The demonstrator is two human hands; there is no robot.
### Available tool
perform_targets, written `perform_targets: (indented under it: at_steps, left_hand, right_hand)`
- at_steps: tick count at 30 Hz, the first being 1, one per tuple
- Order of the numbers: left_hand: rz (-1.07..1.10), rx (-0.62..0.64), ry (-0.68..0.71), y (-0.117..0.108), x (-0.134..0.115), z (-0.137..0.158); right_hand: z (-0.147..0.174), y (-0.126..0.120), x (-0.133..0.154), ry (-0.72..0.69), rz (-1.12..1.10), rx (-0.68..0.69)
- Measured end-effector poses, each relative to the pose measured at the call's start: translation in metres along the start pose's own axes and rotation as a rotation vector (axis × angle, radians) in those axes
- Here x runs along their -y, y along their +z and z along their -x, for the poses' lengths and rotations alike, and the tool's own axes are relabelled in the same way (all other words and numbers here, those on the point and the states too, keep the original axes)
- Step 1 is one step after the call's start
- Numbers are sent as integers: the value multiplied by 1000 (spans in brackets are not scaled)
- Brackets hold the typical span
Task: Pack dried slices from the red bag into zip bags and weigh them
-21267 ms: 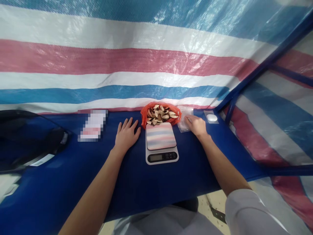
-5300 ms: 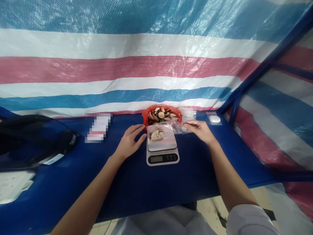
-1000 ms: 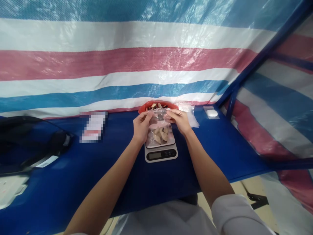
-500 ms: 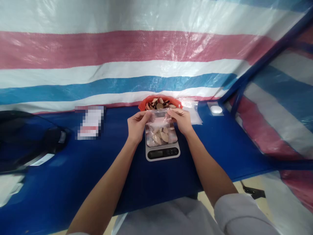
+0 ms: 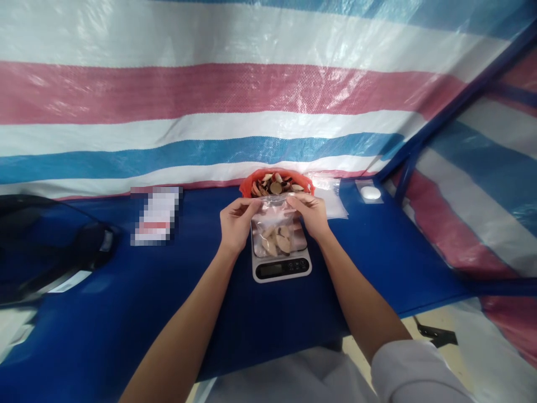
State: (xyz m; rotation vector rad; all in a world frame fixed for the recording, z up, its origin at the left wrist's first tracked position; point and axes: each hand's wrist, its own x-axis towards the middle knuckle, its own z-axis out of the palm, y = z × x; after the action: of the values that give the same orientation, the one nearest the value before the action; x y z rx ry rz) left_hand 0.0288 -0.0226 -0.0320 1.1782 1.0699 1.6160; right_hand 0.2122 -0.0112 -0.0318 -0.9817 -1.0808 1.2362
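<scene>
Between both hands is a clear zip-lock bag [image 5: 272, 215] with several pale, brown-edged dried slices [image 5: 277, 239] in its lower part. My left hand [image 5: 236, 223] pinches the top left corner between thumb and fingers. At the top right corner my right hand [image 5: 309, 212] grips the bag the same way. Under the bag lies a digital kitchen scale [image 5: 282, 278], its display dark; I cannot tell whether the bag rests on the plate. Just behind the hands stands a red bag [image 5: 248, 187], its mouth wide and full of similar slices.
Flat clear bags [image 5: 333, 204] lie right of the red bag. Farther right is a small bag with a white round object [image 5: 370, 193]. A blurred-out printed item [image 5: 157, 215] and a black object [image 5: 90, 246] lie left on the blue table [image 5: 176, 291]. Striped sheeting [image 5: 210, 89] closes the back.
The view has tilted slightly, so everything sits a little lower. Both hands keep their pinch on the zip-lock bag over the scale.
</scene>
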Motion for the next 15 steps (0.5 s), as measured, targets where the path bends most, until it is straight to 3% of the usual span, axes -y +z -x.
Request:
perform_targets:
  at_steps: [15]
  left_hand:
    - [-101,36,-47,1,-3,2]
  right_hand:
    - [5,5,4,25,62,15]
